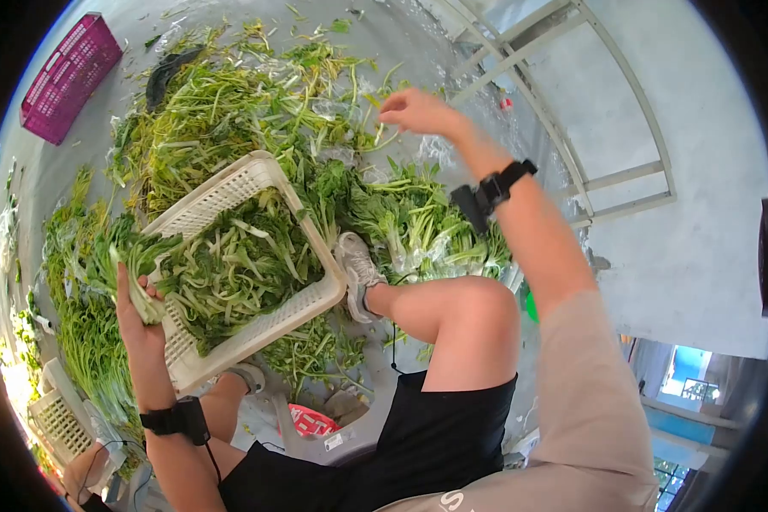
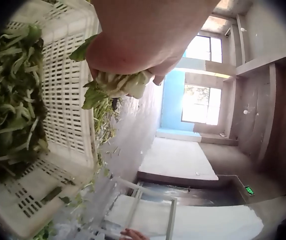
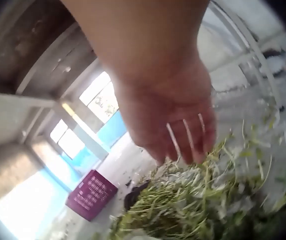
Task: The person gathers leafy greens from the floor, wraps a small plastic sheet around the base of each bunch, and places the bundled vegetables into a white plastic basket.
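Observation:
My left hand holds a leafy green vegetable by its pale stalk end, at the left rim of a cream plastic basket. In the left wrist view, the fingers wrap around the vegetable's whitish base. Cut greens lie inside the basket. My right hand is raised over the far right edge of a heap of trimmings, with its fingers loosely bent. Nothing shows in its grasp in the right wrist view. A small yellowish leaf piece appears just beyond its fingertips.
Bunches of greens lie on the floor right of the basket, and more greens to its left. A purple crate stands at the far left. A metal frame leans at the right. Another person's hand shows at lower left.

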Demonstrator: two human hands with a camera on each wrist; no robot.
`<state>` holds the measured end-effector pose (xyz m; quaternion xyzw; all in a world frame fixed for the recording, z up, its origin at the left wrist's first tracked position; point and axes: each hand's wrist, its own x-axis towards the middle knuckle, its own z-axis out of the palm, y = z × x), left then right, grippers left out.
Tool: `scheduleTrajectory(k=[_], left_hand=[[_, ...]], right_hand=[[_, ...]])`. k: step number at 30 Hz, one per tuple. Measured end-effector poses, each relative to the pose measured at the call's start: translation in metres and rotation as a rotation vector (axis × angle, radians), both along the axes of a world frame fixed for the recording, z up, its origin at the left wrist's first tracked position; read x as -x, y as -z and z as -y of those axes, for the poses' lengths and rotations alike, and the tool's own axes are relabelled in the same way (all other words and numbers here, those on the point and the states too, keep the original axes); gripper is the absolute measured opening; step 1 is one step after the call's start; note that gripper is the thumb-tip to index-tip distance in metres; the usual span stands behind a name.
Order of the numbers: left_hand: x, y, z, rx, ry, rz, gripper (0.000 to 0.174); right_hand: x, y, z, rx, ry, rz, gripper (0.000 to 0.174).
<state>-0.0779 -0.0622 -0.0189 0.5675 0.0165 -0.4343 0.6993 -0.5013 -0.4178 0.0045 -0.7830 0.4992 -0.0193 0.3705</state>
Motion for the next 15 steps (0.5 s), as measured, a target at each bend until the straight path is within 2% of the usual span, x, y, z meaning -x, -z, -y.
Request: scheduleTrajectory(k=[1, 2, 4, 8, 10, 13, 15], left_hand=[[-0.001, 0.002, -0.001, -0.002, 0.022, 0.009, 0.050], [-0.003, 0.005, -0.002, -0.001, 0.043, 0.016, 0.051], [-0.007, 0.011, -0.004, -0.034, 0.063, 0.036, 0.052], [-0.002, 0.013, -0.001, -0.103, 0.038, 0.061, 0.046], [-0.004, 0.018, -0.004, -0.189, 0.009, 0.098, 0.043], [-0.003, 0.022, -0.008, -0.174, 0.066, 0.106, 0.042], [0.000, 0.023, -0.005, -0.182, 0.084, 0.109, 0.044]], right_hand=[[0.021, 0.012, 0.019, 0.159, -0.099, -0.155, 0.030], [0.040, 0.020, 0.032, 0.147, -0.089, -0.156, 0.030], [0.071, 0.039, 0.052, 0.234, -0.064, -0.405, 0.034], [0.110, 0.119, 0.045, 0.111, -0.025, -0.265, 0.033], [0.100, 0.156, 0.016, 0.068, -0.043, -0.282, 0.030], [0.076, 0.220, -0.016, 0.009, -0.106, -0.348, 0.028], [0.048, 0.229, -0.045, 0.031, -0.056, -0.253, 0.025]])
